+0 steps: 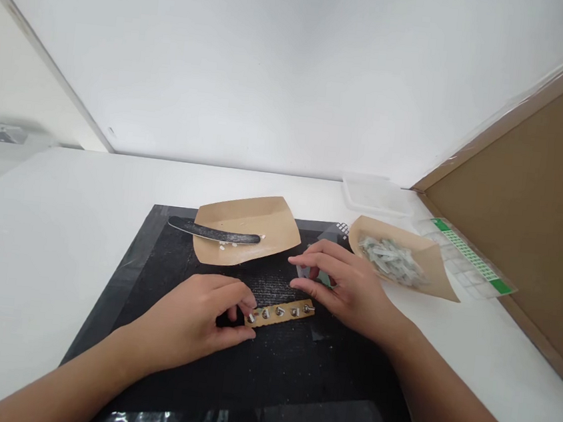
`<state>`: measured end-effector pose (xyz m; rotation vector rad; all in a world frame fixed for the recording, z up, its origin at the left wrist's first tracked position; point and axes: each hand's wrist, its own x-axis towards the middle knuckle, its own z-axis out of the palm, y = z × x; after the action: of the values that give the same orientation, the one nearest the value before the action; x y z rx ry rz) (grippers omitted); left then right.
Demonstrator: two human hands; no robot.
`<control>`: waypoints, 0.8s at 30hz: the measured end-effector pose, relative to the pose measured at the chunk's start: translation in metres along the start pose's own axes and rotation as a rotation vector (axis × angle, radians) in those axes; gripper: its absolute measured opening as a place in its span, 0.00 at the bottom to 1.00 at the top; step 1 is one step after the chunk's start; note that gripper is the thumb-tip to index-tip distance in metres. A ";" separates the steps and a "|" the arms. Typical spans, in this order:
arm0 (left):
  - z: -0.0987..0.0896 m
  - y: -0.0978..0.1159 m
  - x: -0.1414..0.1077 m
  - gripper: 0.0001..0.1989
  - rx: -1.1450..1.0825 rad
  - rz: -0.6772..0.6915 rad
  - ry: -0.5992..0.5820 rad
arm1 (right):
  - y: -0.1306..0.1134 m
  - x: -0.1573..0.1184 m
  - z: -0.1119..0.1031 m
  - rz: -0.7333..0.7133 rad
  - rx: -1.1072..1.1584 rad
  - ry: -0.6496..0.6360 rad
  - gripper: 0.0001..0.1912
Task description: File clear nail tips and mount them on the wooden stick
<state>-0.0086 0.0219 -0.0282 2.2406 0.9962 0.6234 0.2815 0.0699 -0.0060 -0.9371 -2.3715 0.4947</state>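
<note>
A narrow tan strip [287, 313] lies on the black mat, carrying several small shiny metal pieces in a row. My left hand [200, 313] grips its left end between thumb and fingers. Just above and beyond the strip's right end is my right hand [342, 281], thumb and fingers apart with nothing visible between them. Behind those fingers is a partly hidden clear bag [322, 277] with some green on it. A black curved nail file [213, 233] rests across a brown paper tray [256, 212], which also holds small white bits.
At right, a second brown paper tray [438, 274] holds a heap of translucent pale slivers [392, 259]. Beyond it lie a clear sheet with a green label [473, 254] and a clear plastic lid [376, 195]. The black mat [284, 379] covers the white table [46, 247]; a cardboard panel [533, 157] stands right.
</note>
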 end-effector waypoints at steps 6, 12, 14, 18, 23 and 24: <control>0.001 0.003 0.001 0.09 0.192 0.047 0.038 | -0.002 0.000 0.000 -0.006 0.022 -0.026 0.14; 0.003 0.006 0.000 0.05 0.271 0.052 0.086 | -0.002 0.000 0.001 0.005 0.021 -0.036 0.15; 0.004 0.006 0.000 0.04 0.265 0.055 0.087 | -0.001 -0.001 0.001 0.013 0.023 -0.034 0.15; 0.004 0.006 -0.001 0.04 0.264 0.060 0.093 | -0.001 -0.001 0.002 0.023 0.023 -0.042 0.15; 0.004 0.007 -0.001 0.04 0.230 0.029 0.098 | -0.001 -0.001 0.003 0.012 0.034 -0.043 0.15; 0.004 0.007 -0.001 0.04 0.231 0.023 0.097 | -0.002 -0.001 0.004 0.008 0.042 -0.043 0.15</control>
<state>-0.0036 0.0160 -0.0264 2.4452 1.1425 0.6620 0.2790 0.0677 -0.0082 -0.9257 -2.3870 0.5708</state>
